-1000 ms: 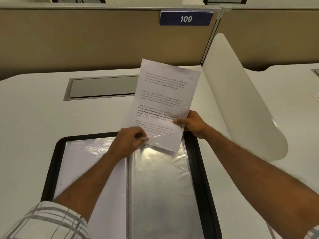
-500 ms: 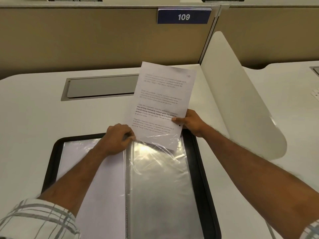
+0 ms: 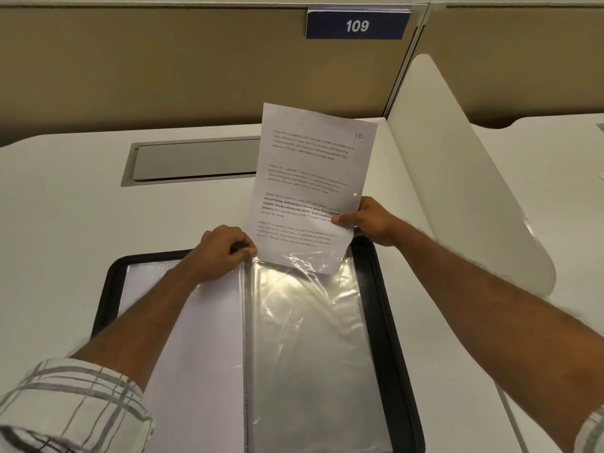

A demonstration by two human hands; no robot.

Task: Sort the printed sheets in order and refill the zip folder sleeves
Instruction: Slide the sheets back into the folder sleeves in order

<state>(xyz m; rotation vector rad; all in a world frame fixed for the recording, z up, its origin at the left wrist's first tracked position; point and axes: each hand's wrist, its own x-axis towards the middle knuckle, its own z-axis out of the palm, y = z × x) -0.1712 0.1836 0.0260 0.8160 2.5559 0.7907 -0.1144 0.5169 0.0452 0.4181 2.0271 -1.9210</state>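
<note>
White sheet [image 3: 310,178] in right hand [image 3: 369,220], sleeve [image 3: 304,338] in left hand [image 3: 225,250]

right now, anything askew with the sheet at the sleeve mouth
The printed sheet sits tilted against the right-hand sleeve: only its lower edge is in, and the plastic mouth is crumpled around it. Nothing looks torn.

Blue sign [image 3: 357,25] reads "109"; printed sheet [image 3: 313,178] marked "10"

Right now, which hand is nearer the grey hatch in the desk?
Left. The left hand pinches the sleeve top, just this side of the grey hatch; the right hand grips the printed sheet, farther to its right.
</note>
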